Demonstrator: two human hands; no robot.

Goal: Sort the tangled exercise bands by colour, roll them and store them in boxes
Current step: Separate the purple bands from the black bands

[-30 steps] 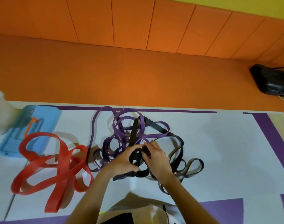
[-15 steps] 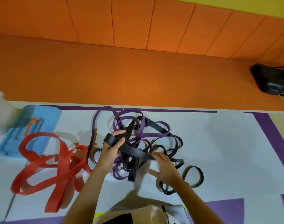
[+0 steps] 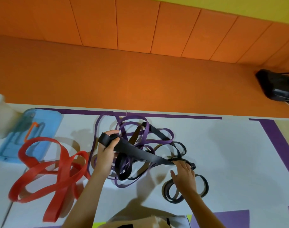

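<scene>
White table [image 3: 230, 162]: everything we are sorting lies on it.
Blue box [image 3: 14, 145]: far left, well apart from the tangle; a red loop lies over its near corner.
Red bands [image 3: 46, 171]: already clear of the other colours, just left of our left forearm.
Left hand [image 3: 106, 155]: raised over the tangle's left side, fingers and thumb curled round the looped end of the wide black band.
Black band [image 3: 140, 153]: its long axis slopes from our left hand down and rightward to our right hand, crossing above the purple bands.
Purple bands [image 3: 140, 134]: beneath and beyond that strap, knotted with thinner black ones.
Right hand [image 3: 184, 173]: on the strap's low right end; its own back hides the fingertips, so we cannot tell pinch from press.
Dark loops [image 3: 201, 190]: under our right wrist.
Our judgement: the left hand has the sure hold, so the strap should be drawn up and leftward along its length.
</scene>
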